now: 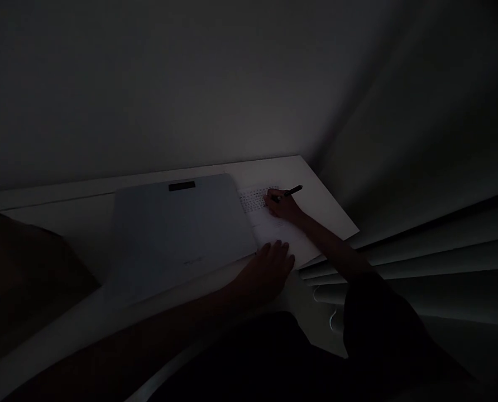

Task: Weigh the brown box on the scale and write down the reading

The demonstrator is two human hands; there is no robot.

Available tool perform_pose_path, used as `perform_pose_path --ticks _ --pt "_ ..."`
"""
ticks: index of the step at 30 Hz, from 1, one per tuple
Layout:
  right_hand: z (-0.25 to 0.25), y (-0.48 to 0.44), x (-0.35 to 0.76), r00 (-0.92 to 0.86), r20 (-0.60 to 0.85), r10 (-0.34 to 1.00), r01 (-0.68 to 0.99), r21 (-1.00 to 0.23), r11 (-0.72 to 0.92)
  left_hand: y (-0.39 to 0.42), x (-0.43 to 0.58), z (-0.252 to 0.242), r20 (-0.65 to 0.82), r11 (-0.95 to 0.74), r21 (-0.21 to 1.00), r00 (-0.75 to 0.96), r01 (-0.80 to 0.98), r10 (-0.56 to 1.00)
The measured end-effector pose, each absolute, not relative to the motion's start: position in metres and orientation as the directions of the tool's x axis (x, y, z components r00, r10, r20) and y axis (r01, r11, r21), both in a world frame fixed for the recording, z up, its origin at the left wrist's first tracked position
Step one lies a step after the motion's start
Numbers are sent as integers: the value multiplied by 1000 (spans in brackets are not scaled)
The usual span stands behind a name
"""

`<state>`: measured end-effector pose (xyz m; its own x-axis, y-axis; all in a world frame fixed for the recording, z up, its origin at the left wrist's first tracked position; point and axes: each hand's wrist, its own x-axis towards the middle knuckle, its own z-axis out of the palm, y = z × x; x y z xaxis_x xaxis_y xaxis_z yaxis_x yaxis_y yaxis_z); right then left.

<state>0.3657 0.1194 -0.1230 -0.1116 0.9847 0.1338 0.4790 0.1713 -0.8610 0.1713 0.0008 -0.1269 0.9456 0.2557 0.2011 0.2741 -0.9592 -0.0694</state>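
Note:
The scene is very dark. My right hand grips a dark pen with its tip on a sheet of paper that carries a block of printed text. My left hand lies flat, fingers apart, on the near edge of that paper. Both rest on a white desk, just right of a closed pale grey laptop.
The laptop has a small dark strip near its far edge. A plain wall rises behind the desk. Horizontal slats, like blinds, run along the right. A dark shape sits at the left.

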Motion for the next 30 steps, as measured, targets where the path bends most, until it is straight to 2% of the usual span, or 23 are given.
perform_pose_path --ticks 5,11,16,20,25,30 --pt "-120 118 363 -98 120 988 484 -862 152 1 171 -130 231 -957 -89 941 275 248" --pt "-122 116 365 -72 65 995 399 -913 89 2 171 -131 208 -959 -86 946 269 247" --pt "-124 117 363 -70 99 993 411 -904 119 1 171 -136 247 -962 -85 941 260 233" --pt "-122 117 365 -47 160 986 411 -896 165 2 170 -135 217 -960 -89 946 266 242" --pt "-115 120 381 144 409 901 553 -789 270 3 170 -132 164 -965 -83 958 250 234" --pt "-119 132 401 -7 493 870 726 -595 344 3 173 -128 180 -962 -58 951 267 253"
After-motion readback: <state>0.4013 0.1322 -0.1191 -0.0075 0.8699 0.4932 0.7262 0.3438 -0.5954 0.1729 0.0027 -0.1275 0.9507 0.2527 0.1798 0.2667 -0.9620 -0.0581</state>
